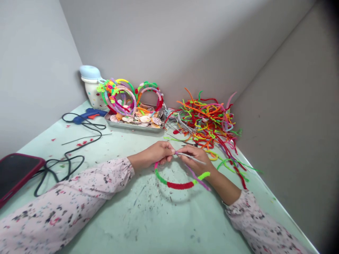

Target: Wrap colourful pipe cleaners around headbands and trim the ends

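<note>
- The hoop [180, 186] hangs below the hands, over the table [148, 225]: an open arc of pink, green, red and light green.
- The left hand [162, 152] pinches, thumb against fingers, at the hoop's pink end; whether it grips the hoop or only a strip, I cannot tell.
- The right hand [197, 158] also pinches, its fingertips near the left's, with a pale strip [192, 157] running back across its fingers.
- A purple strip [198, 179] trails from beneath the right hand past the hoop's light green end.
- The step in hand looks like joining or winding strips at the pink end, with the wrap apparently unfinished.
- A further turn would call for a steady left pinch, while the right fingers draw the strip round snugly and keep the loose purple tail clear.
</note>
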Tool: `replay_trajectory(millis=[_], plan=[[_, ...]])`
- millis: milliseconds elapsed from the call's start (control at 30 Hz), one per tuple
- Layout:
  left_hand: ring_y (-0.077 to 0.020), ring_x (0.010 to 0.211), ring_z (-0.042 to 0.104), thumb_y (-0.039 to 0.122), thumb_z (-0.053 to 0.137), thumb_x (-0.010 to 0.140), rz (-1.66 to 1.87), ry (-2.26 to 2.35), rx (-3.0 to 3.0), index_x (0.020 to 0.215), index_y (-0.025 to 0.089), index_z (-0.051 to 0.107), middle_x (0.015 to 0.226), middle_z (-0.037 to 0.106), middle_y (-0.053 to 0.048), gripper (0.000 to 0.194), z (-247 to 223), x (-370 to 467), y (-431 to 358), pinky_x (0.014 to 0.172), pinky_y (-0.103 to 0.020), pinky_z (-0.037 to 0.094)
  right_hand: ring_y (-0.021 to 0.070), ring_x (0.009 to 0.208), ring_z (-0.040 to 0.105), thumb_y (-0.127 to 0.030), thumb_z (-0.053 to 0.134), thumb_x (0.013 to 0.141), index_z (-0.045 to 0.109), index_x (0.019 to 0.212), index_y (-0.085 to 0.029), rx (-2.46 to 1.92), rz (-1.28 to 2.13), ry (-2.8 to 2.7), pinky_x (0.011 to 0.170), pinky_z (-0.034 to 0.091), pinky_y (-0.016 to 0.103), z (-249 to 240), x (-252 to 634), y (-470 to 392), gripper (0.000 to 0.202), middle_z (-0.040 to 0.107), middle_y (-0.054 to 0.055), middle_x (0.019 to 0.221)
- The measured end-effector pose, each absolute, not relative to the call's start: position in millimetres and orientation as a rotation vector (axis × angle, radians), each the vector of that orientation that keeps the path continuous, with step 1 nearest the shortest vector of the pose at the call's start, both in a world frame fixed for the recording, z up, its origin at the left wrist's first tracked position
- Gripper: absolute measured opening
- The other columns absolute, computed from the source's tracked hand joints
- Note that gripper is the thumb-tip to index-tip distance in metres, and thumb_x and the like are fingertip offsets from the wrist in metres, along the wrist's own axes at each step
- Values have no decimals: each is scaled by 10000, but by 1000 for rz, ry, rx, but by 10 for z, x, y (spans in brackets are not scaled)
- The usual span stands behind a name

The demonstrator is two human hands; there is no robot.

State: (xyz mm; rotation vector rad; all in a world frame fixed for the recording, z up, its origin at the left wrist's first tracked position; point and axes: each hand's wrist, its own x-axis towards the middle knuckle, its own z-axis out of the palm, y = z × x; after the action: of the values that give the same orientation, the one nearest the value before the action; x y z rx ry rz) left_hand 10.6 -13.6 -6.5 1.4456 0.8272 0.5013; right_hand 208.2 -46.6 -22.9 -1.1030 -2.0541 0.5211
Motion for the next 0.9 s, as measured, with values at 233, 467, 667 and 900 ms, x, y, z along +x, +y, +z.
replay_trajectory(millis=[233, 467, 667, 900], plan=[[-42, 354, 358, 234, 528, 733, 467, 821, 1423, 757, 146, 523, 514, 499, 48, 92, -25, 109, -138, 348, -170, 256, 169, 849, 601, -239, 455, 904, 646, 977, -182, -942, 230, -2230, 756, 471, 291, -211, 2088, -476, 212, 660, 81, 896], [-47, 346, 357, 208, 520, 731, 445, 778, 1397, 783, 152, 519, 510, 496, 52, 76, -5, 110, -149, 343, -179, 252, 177, 915, 573, -164, 397, 902, 606, 1015, -183, -951, 4, -2312, 798, 464, 299, -309, 2129, -473, 238, 634, 92, 954], [-52, 371, 395, 314, 550, 763, 402, 705, 1426, 698, 146, 517, 527, 504, 31, 183, -54, 84, -128, 369, -191, 280, 188, 960, 582, -204, 398, 910, 621, 1023, -192, -937, 39, -2276, 831, 470, 326, -324, 2147, -472, 250, 648, 100, 985], [-46, 385, 382, 359, 562, 781, 495, 710, 1364, 783, 139, 550, 550, 493, 42, 220, -110, 97, -120, 370, -183, 269, 167, 757, 620, -368, 536, 855, 628, 981, -186, -1206, 715, -1685, 679, 493, 297, -288, 2128, -429, 240, 673, 62, 886]])
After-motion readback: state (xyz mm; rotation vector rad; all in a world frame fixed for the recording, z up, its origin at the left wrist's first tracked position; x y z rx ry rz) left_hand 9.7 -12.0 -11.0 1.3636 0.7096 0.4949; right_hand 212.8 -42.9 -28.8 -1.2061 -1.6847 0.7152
